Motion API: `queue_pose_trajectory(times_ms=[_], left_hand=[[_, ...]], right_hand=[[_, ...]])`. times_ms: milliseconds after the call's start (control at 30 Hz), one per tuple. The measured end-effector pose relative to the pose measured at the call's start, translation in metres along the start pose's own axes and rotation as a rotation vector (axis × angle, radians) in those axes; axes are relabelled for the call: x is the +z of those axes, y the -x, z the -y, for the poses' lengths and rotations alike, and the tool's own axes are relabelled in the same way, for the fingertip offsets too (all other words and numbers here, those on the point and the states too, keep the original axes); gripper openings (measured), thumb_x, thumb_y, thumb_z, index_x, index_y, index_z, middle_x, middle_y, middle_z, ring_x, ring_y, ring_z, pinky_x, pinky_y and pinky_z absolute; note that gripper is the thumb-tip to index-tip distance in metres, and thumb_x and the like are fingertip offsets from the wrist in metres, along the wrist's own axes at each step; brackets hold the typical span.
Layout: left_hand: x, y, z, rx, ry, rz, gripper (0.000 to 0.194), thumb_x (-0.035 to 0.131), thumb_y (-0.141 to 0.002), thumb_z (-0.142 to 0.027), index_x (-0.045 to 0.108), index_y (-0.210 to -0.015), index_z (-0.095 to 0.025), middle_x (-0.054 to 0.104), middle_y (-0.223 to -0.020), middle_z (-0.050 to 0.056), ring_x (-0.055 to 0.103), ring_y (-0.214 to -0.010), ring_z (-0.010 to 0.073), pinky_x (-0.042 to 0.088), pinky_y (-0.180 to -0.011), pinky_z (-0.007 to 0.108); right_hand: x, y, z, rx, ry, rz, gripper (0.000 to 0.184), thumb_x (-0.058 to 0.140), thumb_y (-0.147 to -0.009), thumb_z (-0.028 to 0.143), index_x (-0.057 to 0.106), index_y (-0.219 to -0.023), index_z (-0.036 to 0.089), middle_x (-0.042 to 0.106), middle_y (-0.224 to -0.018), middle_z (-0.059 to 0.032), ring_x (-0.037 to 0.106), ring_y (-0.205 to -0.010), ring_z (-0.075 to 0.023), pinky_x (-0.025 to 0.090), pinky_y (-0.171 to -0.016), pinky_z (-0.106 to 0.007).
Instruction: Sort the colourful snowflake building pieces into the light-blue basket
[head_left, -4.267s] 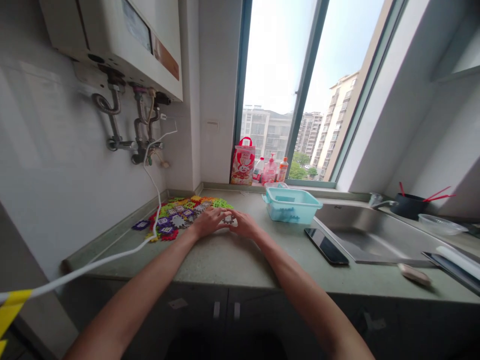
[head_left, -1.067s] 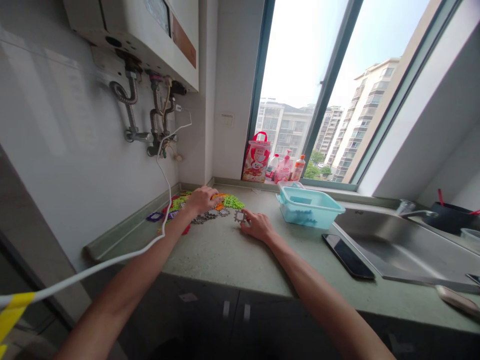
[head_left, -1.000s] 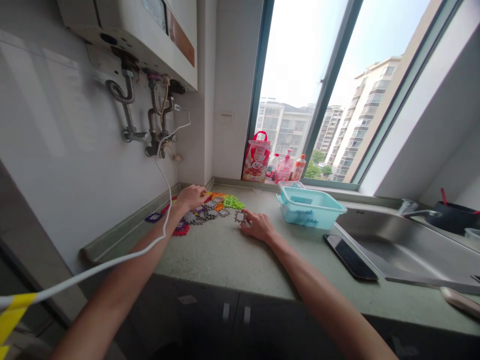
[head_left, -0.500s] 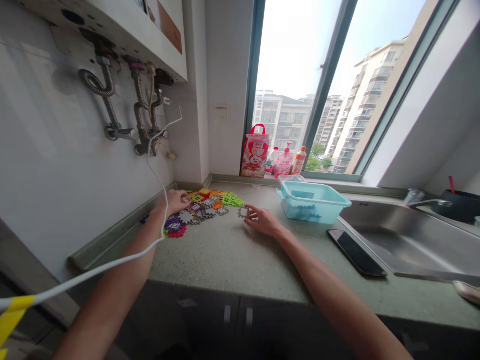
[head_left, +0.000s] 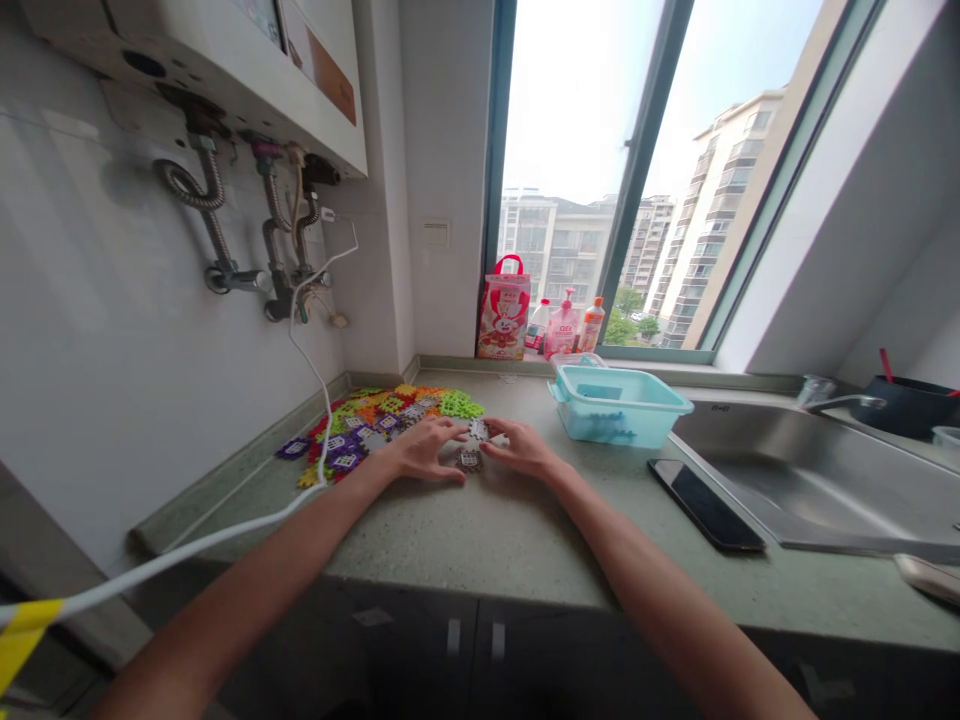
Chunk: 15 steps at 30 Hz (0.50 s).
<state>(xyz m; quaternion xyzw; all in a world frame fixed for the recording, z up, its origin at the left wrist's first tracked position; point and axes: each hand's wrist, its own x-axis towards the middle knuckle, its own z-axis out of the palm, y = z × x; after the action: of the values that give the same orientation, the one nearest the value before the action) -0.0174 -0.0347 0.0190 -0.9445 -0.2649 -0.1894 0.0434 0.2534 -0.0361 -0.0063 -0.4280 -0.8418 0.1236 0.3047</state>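
Note:
My left hand [head_left: 422,450] and my right hand [head_left: 523,449] meet on the green counter [head_left: 480,520], fingertips almost touching. Between them are two small grey toothed plastic pieces: one [head_left: 478,430] pinched at the fingertips of both hands, another [head_left: 470,460] lying flat on the counter just below. Left of my hands a pile of coloured toothed pieces [head_left: 367,420] is spread along the wall: purple, red, orange, green, grey. Both hands' fingers are curled onto the upper grey piece.
A pale blue plastic tub [head_left: 616,405] stands right of my hands. A black phone [head_left: 705,490] lies beside the steel sink [head_left: 810,470]. A red bag [head_left: 504,318] and bottles [head_left: 566,328] stand on the sill. A white cable [head_left: 300,400] hangs from the boiler across the pile.
My left hand came back from the pile at the wall to the middle and now meets my right hand. A second grey piece now lies on the counter between them.

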Motion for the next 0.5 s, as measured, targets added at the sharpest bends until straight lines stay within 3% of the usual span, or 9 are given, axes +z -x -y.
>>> queue_pose_trajectory(times_ms=[100,167,267,333,500], left_hand=[[-0.03,0.012,0.021,-0.102,-0.083,-0.026,0.039,0.067,-0.094,-0.055,0.075,-0.118,-0.026,0.08,-0.111,0.006,0.07,-0.109,0.0257,0.052,-0.101,0.039],[-0.051,0.028,0.045,-0.294,-0.221,-0.058,0.03,0.058,-0.098,-0.047,0.079,-0.101,-0.026,0.08,-0.102,0.005,0.071,-0.1,0.0259,0.053,-0.096,0.039],[-0.07,0.062,0.088,-0.658,-0.394,-0.064,0.025,0.064,-0.088,-0.041,0.081,-0.098,-0.026,0.08,-0.101,0.007,0.071,-0.101,0.0289,0.054,-0.09,0.037],[-0.073,0.084,0.115,-0.815,-0.365,0.007,0.031,0.069,-0.081,-0.043,0.082,-0.103,-0.026,0.079,-0.104,0.009,0.072,-0.099,0.0292,0.054,-0.088,0.036],[-0.064,0.111,0.154,-0.966,-0.194,0.148,0.045,0.078,-0.071,-0.056,0.082,-0.102,-0.024,0.08,-0.106,0.012,0.074,-0.099,0.0343,0.056,-0.087,0.041]], right_hand=[[0.005,0.0,0.006,-0.041,0.022,0.03,0.048,0.07,-0.093,0.042,0.068,-0.136,0.022,0.074,-0.131,-0.0094,0.07,-0.118,-0.0268,0.053,-0.107,-0.042],[0.007,0.0,0.01,-0.081,0.048,0.08,0.046,0.071,-0.092,0.042,0.071,-0.133,0.022,0.072,-0.134,-0.0107,0.068,-0.124,-0.0276,0.05,-0.111,-0.043],[0.009,0.0,0.014,-0.127,0.08,0.158,0.042,0.074,-0.09,0.042,0.075,-0.127,0.022,0.071,-0.135,-0.0118,0.065,-0.128,-0.028,0.047,-0.115,-0.041],[0.008,0.001,0.014,-0.131,0.087,0.182,0.043,0.073,-0.09,0.042,0.075,-0.127,0.021,0.07,-0.137,-0.0124,0.063,-0.131,-0.028,0.046,-0.116,-0.04],[0.004,0.005,0.012,-0.124,0.05,0.197,0.054,0.072,-0.092,0.048,0.068,-0.14,0.024,0.068,-0.142,-0.0113,0.062,-0.133,-0.0279,0.046,-0.117,-0.042]])
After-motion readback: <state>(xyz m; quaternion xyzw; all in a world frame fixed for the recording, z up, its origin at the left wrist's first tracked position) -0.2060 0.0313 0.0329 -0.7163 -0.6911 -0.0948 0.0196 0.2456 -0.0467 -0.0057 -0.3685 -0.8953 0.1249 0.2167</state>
